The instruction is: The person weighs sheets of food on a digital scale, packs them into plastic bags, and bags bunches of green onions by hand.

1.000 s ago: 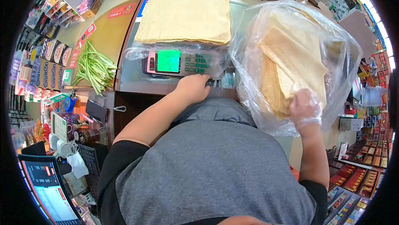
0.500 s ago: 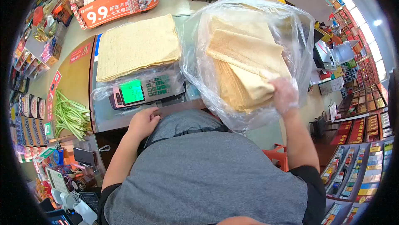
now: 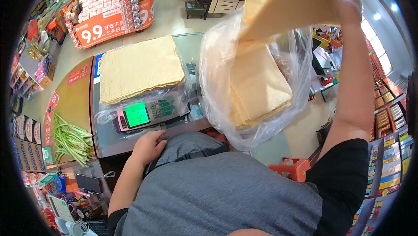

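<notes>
The orange sign [image 3: 90, 41] on the display stand [image 3: 115, 7] reads "9.9" in white, beside "好吃不" above "七天包"; another "9.9" shows partly at its right end. Digits on the green screen [image 3: 136, 114] of the scale [image 3: 162, 109] are too blurred to read surely. Writing on the red strip [image 3: 51, 114] and the dark boxes [image 3: 28, 154] is illegible.

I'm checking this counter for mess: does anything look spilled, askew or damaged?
Nothing looks spilled or damaged. Slightly untidy: the clear plastic under the stacked sheets bunches out beside the scale's display, and the green stalks lie loose on the counter.
</notes>
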`<state>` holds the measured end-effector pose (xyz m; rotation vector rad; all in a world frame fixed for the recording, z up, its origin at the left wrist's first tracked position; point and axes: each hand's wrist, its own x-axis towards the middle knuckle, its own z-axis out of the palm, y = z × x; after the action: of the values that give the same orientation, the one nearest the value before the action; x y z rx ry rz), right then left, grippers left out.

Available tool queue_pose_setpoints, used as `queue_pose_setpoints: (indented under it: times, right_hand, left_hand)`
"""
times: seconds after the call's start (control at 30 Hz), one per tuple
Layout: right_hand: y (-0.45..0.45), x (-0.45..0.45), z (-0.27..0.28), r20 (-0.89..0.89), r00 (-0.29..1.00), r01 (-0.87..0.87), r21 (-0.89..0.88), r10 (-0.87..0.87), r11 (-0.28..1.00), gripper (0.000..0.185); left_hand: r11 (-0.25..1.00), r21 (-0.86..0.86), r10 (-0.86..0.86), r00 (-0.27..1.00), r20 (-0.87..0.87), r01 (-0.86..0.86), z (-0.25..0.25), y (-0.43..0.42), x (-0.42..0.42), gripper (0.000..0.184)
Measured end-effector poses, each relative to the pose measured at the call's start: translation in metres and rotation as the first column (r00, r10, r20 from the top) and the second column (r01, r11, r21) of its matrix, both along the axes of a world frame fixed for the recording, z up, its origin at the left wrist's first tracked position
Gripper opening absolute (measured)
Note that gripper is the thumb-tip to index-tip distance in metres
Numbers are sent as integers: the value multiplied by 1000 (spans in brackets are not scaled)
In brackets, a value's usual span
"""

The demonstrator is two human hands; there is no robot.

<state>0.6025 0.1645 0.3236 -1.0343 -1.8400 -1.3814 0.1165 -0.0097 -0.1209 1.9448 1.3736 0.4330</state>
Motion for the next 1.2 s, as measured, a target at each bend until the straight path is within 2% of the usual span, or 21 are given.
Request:
queue_pose_setpoints:
  times: [0.03,0.1,0.13,0.17,0.2,0.23,0.3,0.4,0.5,0.6,0.63,0.73,0.9,1.0,1.1,1.17,1.2]
  right_hand:
    - [6,0,17,37,983,-179,-4,179,984,34]
    - [23,14,60,108,848,-518,-37,519,854,22]
    - [35,3,80,-542,737,-592,-229,404,773,21]
    - [34,-1,89,-192,946,-277,-61,261,959,22]
    - [20,-21,89,116,993,1,231,-28,973,24]
    - [10,-52,90,-50,999,26,110,-21,994,25]
    - [-2,-114,90,-368,927,17,-146,-71,989,26]
    - [4,-144,90,-250,968,0,24,6,1000,29]
    - [1,-189,103,-298,907,287,-77,-297,955,32]
    - [73,-122,169,-281,959,57,310,34,949,33]
    - [63,-144,176,-278,944,255,279,-177,926,34]
    - [65,-175,180,-195,966,227,334,-169,915,32]
    - [107,-234,126,-1,997,74,228,-76,971,29]
    - [139,-277,63,145,988,44,64,-53,997,27]
    - [176,-308,-28,289,956,100,-180,-45,979,26]
    - [194,-318,-102,398,916,211,-348,-60,913,25]
    - [200,-319,-141,456,888,282,-431,-63,857,25]
  left_hand:
    - [999,-45,26,1000,-17,-27,12,-2,-1,40]
    - [996,-50,70,998,2,-70,6,-5,-9,40]
    - [994,-53,95,995,13,-94,3,-7,-15,39]
    - [993,-53,110,994,27,-109,0,-9,-19,39]
    - [991,-55,126,991,39,-124,-3,-11,-23,39]
    - [989,-57,141,989,49,-138,-5,-14,-28,39]
    - [985,-45,171,984,40,-169,-8,-19,-37,39]
    - [975,-59,217,972,93,-212,-20,-23,-49,39]
    - [963,-115,257,962,93,-246,-28,-23,-57,39]
    - [950,-158,284,956,75,-270,-29,-20,-56,39]
    - [946,-170,291,954,70,-276,-28,-19,-56,39]
    - [966,-74,252,966,60,-247,-38,-11,-54,38]
    - [968,-144,215,976,49,-206,-27,8,-46,39]
    - [971,-124,216,973,79,-205,-30,11,-46,40]
    - [963,-150,235,970,60,-224,-30,5,-52,40]
    - [952,-187,253,967,26,-244,-28,0,-59,40]
    - [953,-148,272,962,40,-263,-36,-6,-63,40]
